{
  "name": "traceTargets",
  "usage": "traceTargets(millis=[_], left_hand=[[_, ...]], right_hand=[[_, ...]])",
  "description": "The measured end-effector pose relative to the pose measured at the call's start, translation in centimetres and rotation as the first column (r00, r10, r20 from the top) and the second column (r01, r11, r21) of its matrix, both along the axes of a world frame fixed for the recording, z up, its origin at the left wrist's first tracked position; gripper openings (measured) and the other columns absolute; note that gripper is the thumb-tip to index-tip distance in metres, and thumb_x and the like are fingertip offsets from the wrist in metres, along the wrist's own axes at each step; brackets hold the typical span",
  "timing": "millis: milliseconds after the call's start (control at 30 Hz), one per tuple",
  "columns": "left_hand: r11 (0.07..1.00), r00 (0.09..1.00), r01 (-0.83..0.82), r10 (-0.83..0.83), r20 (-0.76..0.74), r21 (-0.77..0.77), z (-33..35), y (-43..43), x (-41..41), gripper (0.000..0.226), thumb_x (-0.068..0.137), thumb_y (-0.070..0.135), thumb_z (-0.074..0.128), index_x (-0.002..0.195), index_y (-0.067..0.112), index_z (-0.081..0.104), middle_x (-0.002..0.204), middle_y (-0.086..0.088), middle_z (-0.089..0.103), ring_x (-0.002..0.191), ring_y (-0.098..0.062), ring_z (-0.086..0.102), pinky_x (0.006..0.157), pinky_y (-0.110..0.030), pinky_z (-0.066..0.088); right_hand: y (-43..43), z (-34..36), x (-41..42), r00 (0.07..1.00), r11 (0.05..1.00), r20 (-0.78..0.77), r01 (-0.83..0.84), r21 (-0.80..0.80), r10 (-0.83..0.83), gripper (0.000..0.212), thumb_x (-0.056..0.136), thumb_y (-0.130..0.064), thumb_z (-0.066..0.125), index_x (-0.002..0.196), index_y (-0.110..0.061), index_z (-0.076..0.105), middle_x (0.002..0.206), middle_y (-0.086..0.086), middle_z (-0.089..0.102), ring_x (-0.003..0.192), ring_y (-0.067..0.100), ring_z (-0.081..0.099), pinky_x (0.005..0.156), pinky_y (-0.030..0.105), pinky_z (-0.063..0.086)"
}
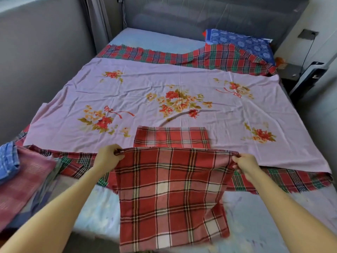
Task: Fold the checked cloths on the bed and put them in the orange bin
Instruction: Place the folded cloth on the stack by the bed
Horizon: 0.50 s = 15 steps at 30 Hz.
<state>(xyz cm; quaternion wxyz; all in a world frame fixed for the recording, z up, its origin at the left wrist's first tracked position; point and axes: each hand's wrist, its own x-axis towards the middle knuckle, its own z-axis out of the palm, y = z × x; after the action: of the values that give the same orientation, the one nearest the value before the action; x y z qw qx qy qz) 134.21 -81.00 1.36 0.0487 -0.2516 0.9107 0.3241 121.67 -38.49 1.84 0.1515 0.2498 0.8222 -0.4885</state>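
I hold a red checked cloth up over the near edge of the bed. My left hand pinches its top left corner and my right hand pinches its top right corner, so the cloth hangs down between them. Its far part lies flat on the lilac flowered sheet just behind the raised edge. A larger red and green checked cloth lies under the sheet along the near edge and shows again at the head of the bed. No orange bin is in view.
A stack of cloths, pink with a blue one on top, sits at the near left of the bed. A blue flowered pillow lies at the far right. A grey wall runs along the left; a bedside shelf stands at the right.
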Motion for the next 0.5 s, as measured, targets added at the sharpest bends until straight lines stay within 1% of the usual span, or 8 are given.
traceTargets(millis=[100,200,267,333,367,433,467,500], left_hand=[[0.999,1.000,-0.021,0.021,0.014,0.040,-3.6,-0.7,-3.5,0.013,0.085,0.015,0.069,0.094,0.007,0.066,0.085,-0.011,0.065,0.075,-0.025,0.054,0.061,-0.029,0.035],[0.997,0.999,-0.046,0.048,-0.016,0.064,-6.9,-1.5,-6.9,0.010,0.086,0.015,0.067,0.093,0.008,0.065,0.083,-0.011,0.064,0.075,-0.026,0.055,0.061,-0.030,0.036],[0.995,0.996,-0.084,0.085,-0.018,0.061,-8.9,-2.1,-9.2,0.010,0.087,0.016,0.066,0.094,0.009,0.064,0.084,-0.011,0.065,0.079,-0.030,0.058,0.061,-0.031,0.038],[0.993,0.995,-0.097,0.096,0.017,0.072,-11.4,-2.7,-11.7,0.014,0.086,0.017,0.066,0.098,0.010,0.065,0.092,-0.012,0.068,0.087,-0.032,0.060,0.065,-0.031,0.040],[0.993,0.995,-0.089,0.085,0.057,0.077,-12.7,-3.1,-13.1,0.018,0.086,0.016,0.066,0.103,0.009,0.064,0.099,-0.012,0.068,0.092,-0.031,0.060,0.068,-0.030,0.041],[0.992,0.994,-0.068,0.058,0.096,0.103,-14.6,-3.6,-15.1,0.025,0.088,0.014,0.062,0.113,0.009,0.061,0.113,-0.008,0.065,0.104,-0.028,0.058,0.078,-0.030,0.043],[0.992,0.995,-0.068,0.059,0.084,0.106,-15.4,-3.9,-16.1,0.028,0.090,0.012,0.058,0.118,0.010,0.059,0.120,-0.006,0.062,0.108,-0.027,0.056,0.083,-0.031,0.043],[0.992,0.995,-0.073,0.065,0.082,0.101,-16.2,-4.4,-17.2,0.031,0.091,0.009,0.053,0.122,0.012,0.057,0.124,-0.007,0.059,0.112,-0.027,0.054,0.086,-0.032,0.042]], right_hand=[[-2.2,-3.5,-3.3,0.999,0.997,-0.021,0.043,0.068,-0.042,0.010,0.094,0.000,0.050,0.097,-0.003,0.058,0.063,0.010,0.052,0.029,0.000,0.049,0.028,0.011,0.029],[-3.5,-6.3,-7.1,0.996,0.985,-0.060,0.080,0.151,-0.071,0.010,0.094,-0.002,0.050,0.093,-0.002,0.060,0.060,0.009,0.051,0.037,0.011,0.053,0.028,0.014,0.030],[-3.9,-8.3,-9.7,0.996,0.969,-0.052,0.083,0.231,-0.073,0.015,0.093,-0.004,0.051,0.092,0.006,0.063,0.057,0.010,0.051,0.043,0.019,0.052,0.038,0.021,0.035],[-4.4,-10.6,-12.2,0.999,0.944,-0.009,0.045,0.328,-0.045,0.018,0.089,-0.004,0.053,0.093,0.010,0.063,0.059,0.014,0.056,0.053,0.027,0.054,0.052,0.029,0.040],[-5.0,-11.9,-13.5,0.999,0.914,0.033,-0.026,0.405,0.013,0.018,0.085,-0.003,0.054,0.094,0.010,0.063,0.067,0.018,0.060,0.063,0.031,0.059,0.059,0.032,0.043],[-6.5,-13.0,-15.1,0.980,0.783,0.116,-0.199,0.590,0.162,0.024,0.082,-0.004,0.054,0.105,0.003,0.060,0.096,0.024,0.064,0.090,0.039,0.061,0.071,0.036,0.043],[-7.7,-13.5,-15.9,0.962,0.716,0.128,-0.267,0.646,0.242,0.029,0.083,-0.005,0.054,0.112,-0.001,0.057,0.108,0.023,0.062,0.099,0.040,0.059,0.072,0.036,0.040],[-8.9,-14.2,-16.9,0.936,0.665,0.133,-0.327,0.671,0.326,0.036,0.084,-0.003,0.053,0.119,-0.004,0.054,0.114,0.022,0.060,0.102,0.039,0.058,0.072,0.035,0.039]])
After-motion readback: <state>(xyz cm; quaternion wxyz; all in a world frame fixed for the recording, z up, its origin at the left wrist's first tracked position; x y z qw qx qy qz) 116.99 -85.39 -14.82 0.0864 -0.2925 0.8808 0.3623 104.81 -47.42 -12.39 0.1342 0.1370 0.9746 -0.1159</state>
